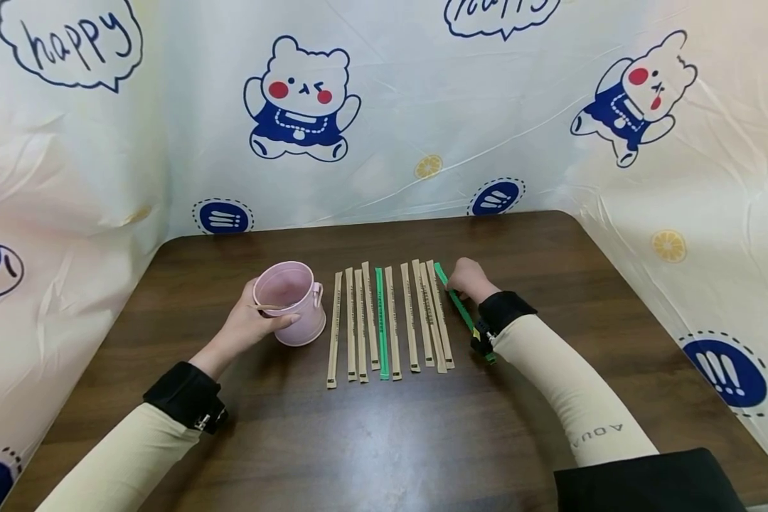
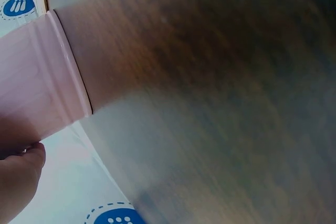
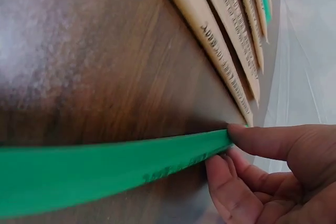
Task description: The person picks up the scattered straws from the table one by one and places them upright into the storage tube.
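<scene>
My left hand point(image 1: 246, 323) grips a pink bucket-shaped cup point(image 1: 306, 318) round its side, thumb across the front. The cup stands tilted slightly toward me, and a thin tan stick point(image 1: 269, 307) shows at its mouth. In the left wrist view the cup's wall point(image 2: 31, 77) is close and the thumb point(image 2: 23, 174) lies along it. My right hand point(image 1: 472, 279) pinches the far end of a slim green-wrapped stick point(image 3: 115, 166) between thumb and fingers. That stick slants across the table, its near end partly behind the wrist strap.
Between the hands lies a row of several slim tan paper-wrapped sticks point(image 1: 334, 331) with printed text, and one green-wrapped stick point(image 1: 382, 323) among them. They rest on a dark brown wooden table point(image 1: 371, 441). A white patterned curtain point(image 1: 390, 107) encloses the back and sides.
</scene>
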The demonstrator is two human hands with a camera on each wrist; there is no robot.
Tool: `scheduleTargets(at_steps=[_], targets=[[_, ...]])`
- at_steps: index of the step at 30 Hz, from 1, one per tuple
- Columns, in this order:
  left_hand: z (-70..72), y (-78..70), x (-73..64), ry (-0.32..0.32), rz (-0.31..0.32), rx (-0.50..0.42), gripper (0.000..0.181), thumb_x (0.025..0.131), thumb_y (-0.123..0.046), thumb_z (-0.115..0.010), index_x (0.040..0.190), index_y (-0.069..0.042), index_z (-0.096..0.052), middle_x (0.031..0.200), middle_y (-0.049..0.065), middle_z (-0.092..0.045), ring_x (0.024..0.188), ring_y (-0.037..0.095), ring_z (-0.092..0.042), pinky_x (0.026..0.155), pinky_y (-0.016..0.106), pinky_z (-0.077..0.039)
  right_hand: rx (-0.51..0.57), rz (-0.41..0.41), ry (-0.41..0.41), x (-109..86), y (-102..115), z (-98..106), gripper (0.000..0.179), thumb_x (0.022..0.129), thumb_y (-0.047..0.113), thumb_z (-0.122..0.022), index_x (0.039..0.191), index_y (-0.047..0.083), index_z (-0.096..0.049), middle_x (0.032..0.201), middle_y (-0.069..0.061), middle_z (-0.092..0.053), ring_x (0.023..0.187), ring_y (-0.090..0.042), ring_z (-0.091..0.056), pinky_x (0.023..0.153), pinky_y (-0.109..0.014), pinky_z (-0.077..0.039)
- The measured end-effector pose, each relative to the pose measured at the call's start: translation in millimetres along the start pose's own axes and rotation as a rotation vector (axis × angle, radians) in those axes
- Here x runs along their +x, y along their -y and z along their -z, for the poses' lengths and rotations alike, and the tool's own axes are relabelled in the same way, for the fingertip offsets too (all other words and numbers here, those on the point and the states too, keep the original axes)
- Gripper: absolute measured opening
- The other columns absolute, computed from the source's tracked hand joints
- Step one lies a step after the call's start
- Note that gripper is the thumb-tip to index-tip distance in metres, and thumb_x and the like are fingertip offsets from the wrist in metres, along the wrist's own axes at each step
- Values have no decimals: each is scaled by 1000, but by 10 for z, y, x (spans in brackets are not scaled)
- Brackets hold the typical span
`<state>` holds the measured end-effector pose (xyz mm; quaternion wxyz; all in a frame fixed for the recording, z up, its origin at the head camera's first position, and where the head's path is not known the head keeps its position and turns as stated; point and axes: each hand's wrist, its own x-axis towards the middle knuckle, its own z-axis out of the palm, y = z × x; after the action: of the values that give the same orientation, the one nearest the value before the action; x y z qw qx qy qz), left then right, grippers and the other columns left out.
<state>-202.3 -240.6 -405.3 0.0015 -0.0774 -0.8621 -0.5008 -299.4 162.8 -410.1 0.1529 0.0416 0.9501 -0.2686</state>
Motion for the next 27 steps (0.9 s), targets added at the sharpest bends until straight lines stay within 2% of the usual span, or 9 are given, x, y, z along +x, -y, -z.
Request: scheduleTargets(at_steps=[6,11,14,19,22,27], targets=[[-5,12,0,-4,-1,0,90,82,-7,-82,151,7,-26,150,30,-39,137,42,-44,113,43,-33,52,-46,-4,28,-17,-9,26,93,5,-70,70,7,-58,60,-4,-51,52,-14,-57,54,-24,-51],[-5,11,-1,-5,0,6,91,82,-8,-82,152,7,-25,151,30,-39,138,42,-43,113,45,-32,83,-65,-6,66,-29,4,26,93,4,-65,69,7,-54,60,-5,-53,52,-15,-60,60,-30,-59],[-2,13,-2,-6,1,10,91,82,-8,-82,151,7,-25,150,30,-39,138,42,-43,113,45,-32,109,-76,10,94,-49,24,21,92,4,-64,74,3,-55,64,-8,-55,54,-19,-63,65,-34,-62],[2,19,-2,-3,-1,6,91,82,-8,-82,151,8,-25,150,31,-39,137,43,-43,114,48,-33,148,-87,46,106,-64,67,15,93,6,-64,81,-2,-58,72,-12,-57,58,-22,-66,65,-36,-62],[4,17,-4,-3,-3,4,91,82,-9,-83,151,8,-25,150,31,-39,137,43,-43,114,49,-33,182,-103,52,61,-48,106,14,95,7,-64,88,-3,-58,80,-13,-57,59,-19,-65,68,-35,-62],[7,11,-8,1,-7,-3,92,82,-8,-82,152,7,-25,151,30,-37,138,43,-43,114,49,-33,257,-121,70,-4,-31,161,14,95,4,-62,103,-7,-56,88,-12,-54,55,-12,-59,62,-28,-59]])
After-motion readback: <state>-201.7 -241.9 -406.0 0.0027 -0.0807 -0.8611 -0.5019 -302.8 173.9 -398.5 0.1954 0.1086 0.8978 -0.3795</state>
